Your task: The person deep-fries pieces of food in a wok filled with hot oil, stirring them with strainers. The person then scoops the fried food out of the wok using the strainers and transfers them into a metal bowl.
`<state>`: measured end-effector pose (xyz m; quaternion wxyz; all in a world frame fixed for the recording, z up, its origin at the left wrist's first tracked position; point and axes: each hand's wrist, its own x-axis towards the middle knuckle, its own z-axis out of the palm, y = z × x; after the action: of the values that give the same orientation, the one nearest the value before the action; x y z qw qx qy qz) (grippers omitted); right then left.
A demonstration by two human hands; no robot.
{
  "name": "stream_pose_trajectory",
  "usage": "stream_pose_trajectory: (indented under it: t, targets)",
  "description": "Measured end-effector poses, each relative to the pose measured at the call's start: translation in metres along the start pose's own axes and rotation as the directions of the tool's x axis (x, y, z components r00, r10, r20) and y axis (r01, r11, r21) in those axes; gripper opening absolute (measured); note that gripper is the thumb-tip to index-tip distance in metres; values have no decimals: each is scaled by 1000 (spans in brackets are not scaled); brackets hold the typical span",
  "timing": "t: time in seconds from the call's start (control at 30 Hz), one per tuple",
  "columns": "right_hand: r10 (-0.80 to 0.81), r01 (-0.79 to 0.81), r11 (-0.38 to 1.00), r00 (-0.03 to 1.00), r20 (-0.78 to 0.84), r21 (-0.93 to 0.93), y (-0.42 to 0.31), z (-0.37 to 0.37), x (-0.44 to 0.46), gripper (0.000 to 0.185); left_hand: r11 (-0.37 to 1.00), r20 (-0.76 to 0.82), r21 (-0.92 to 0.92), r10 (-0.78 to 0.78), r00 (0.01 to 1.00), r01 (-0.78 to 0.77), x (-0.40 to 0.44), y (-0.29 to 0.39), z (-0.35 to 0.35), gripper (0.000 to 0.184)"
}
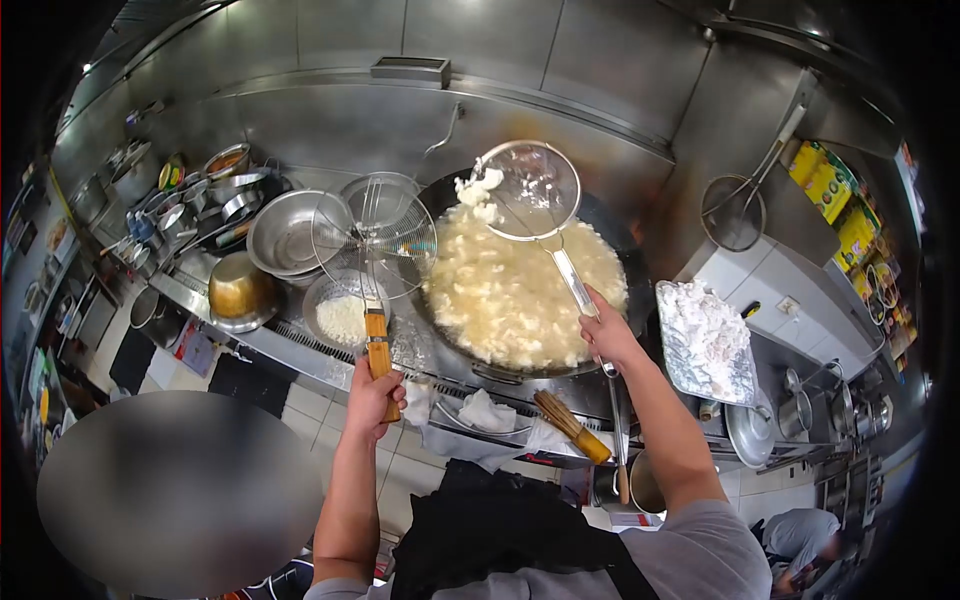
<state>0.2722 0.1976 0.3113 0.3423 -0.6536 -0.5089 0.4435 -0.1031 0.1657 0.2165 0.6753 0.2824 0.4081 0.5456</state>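
Note:
My left hand (378, 396) is closed round the wooden handle of a wide wire skimmer (400, 240), whose mesh hangs over metal bowls left of the wok. My right hand (608, 330) grips the metal handle of a round fine strainer (528, 190), held over the wok's far side. White clumps (480, 195) are at the strainer's left edge. The large wok (635, 262) holds bubbling liquid with many pale pieces (525, 290) in it. Beneath the skimmer, a bowl (318, 292) contains white bits.
A foil-lined tray (700, 385) with white floury pieces stands at the right. A bamboo brush (572, 427) lies at the front edge. Metal bowls (297, 235) and pots crowd the left. Another strainer (733, 212) hangs at the right wall. A person (800, 535) is at the lower right.

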Motion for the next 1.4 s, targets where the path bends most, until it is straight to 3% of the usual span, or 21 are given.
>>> stream_pose_trajectory:
  t: [0.1, 0.33, 0.4, 0.53, 0.73, 0.87, 0.9, 0.93, 0.97, 1.03, 1.17, 1.23, 1.27, 1.33, 1.37, 1.4]
  targets:
    - [15, -10, 998, 996, -85, 58, 33, -24, 33, 63, 1000, -7, 12, -24, 1000, 25, 11, -11, 19, 33]
    - [22, -15, 995, 997, -70, 97, 50, -39, 18, 57, 997, -50, 77, 24, 998, -20, 22, 6, 26, 33]
    - [51, -49, 974, 999, -4, 221, 39, -27, 11, 51, 995, -90, 94, 52, 995, -44, 25, 18, 19, 33]
    - [-83, -1, 860, 986, 142, 510, 11, 20, 5, 52, 947, -120, 250, 239, 964, -204, 26, 54, -17, 35]
    - [-144, 41, 910, 964, 222, 412, -17, 122, 6, 52, 887, -217, 382, 359, 908, -260, -8, 104, -81, 33]
    - [-153, 106, 976, 956, 251, 190, -10, 204, 2, 62, 882, -300, 401, 383, 874, -249, -26, 106, -113, 32]
    - [-278, 294, 955, 935, 220, -40, 25, 231, 22, 62, 879, -308, 415, 380, 872, -236, -28, 102, -121, 31]
    - [-472, 485, 842, 874, 115, -237, 42, 257, 23, 58, 880, -312, 412, 379, 871, -235, -31, 99, -126, 31]
    - [-344, 373, 860, 928, 145, -348, 44, 274, 15, 56, 894, -327, 385, 366, 871, -231, -33, 94, -129, 30]
    - [-215, 305, 806, 949, 229, -507, 78, 308, 21, 61, 913, -340, 336, 348, 874, -233, -36, 84, -135, 30]
    - [-116, 270, 770, 950, 289, -578, 94, 319, 20, 68, 930, -348, 301, 313, 884, -210, -41, 69, -141, 27]
    - [-225, 332, 839, 933, 280, -431, 76, 308, 6, 68, 931, -323, 288, 315, 892, -225, -44, 67, -142, 26]
    - [-218, 301, 845, 949, 229, -443, 64, 299, 2, 68, 930, -312, 277, 325, 893, -242, -40, 68, -138, 25]
    - [-459, 487, 818, 873, 164, -305, 30, 272, 2, 71, 930, -280, 248, 338, 899, -272, -32, 72, -124, 23]
    - [-455, 469, 823, 882, 123, -320, 14, 251, 2, 71, 935, -244, 208, 334, 911, -287, -28, 76, -114, 23]
    - [-399, 410, 897, 912, 96, -163, -4, 227, 4, 70, 937, -207, 177, 334, 919, -301, -23, 79, -105, 23]
